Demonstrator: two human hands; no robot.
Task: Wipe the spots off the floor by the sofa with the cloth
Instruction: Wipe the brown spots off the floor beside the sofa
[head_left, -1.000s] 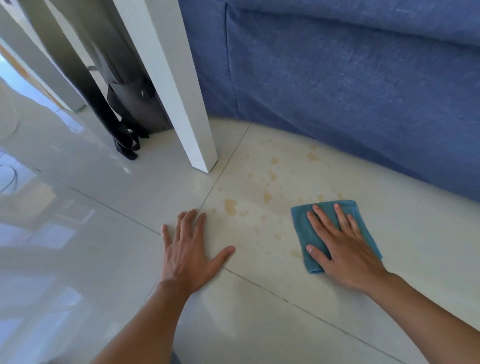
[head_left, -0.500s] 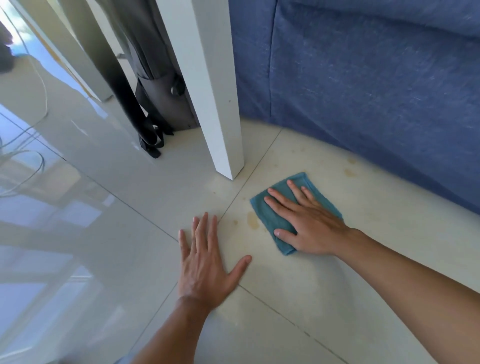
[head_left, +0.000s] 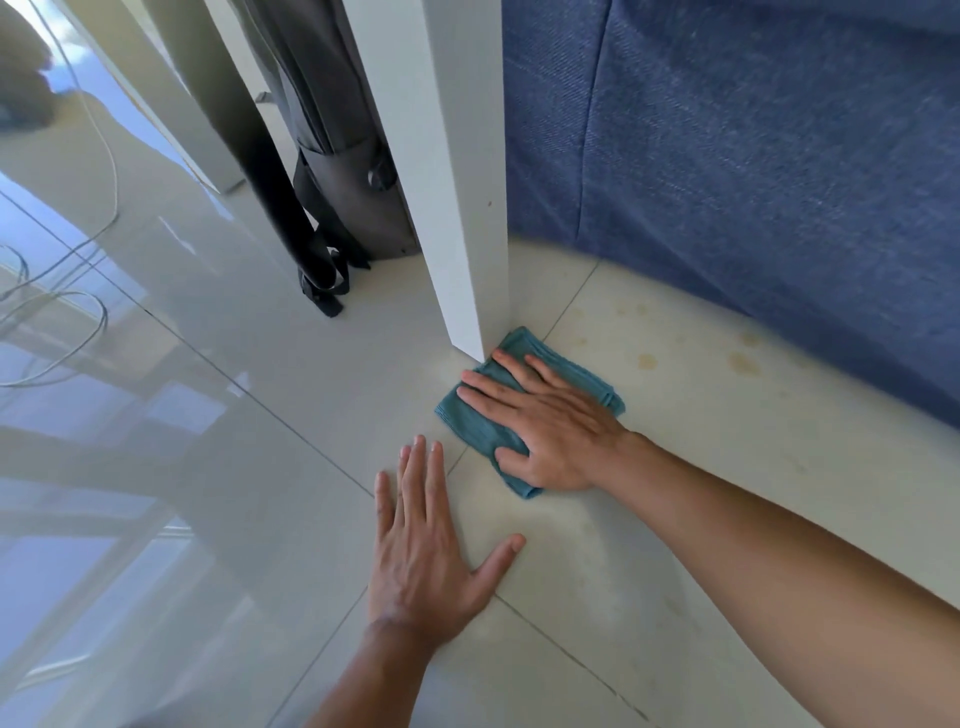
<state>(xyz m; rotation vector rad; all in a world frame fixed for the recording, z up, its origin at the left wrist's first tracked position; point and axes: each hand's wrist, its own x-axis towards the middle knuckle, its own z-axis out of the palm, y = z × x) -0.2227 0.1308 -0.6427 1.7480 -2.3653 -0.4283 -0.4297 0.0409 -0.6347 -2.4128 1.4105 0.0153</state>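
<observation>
Cloth (head_left: 470, 427), folded and teal, is pressed flat to the floor (head_left: 675, 493) under the right hand (head_left: 550, 431), fingers spread, touching the white desk leg (head_left: 462, 208). Faint spots (head_left: 744, 364) are seen at its 2 o'clock, by the sofa (head_left: 753, 182). The left hand (head_left: 426, 551) is laid palm-down, splayed, at 6 o'clock.
</observation>
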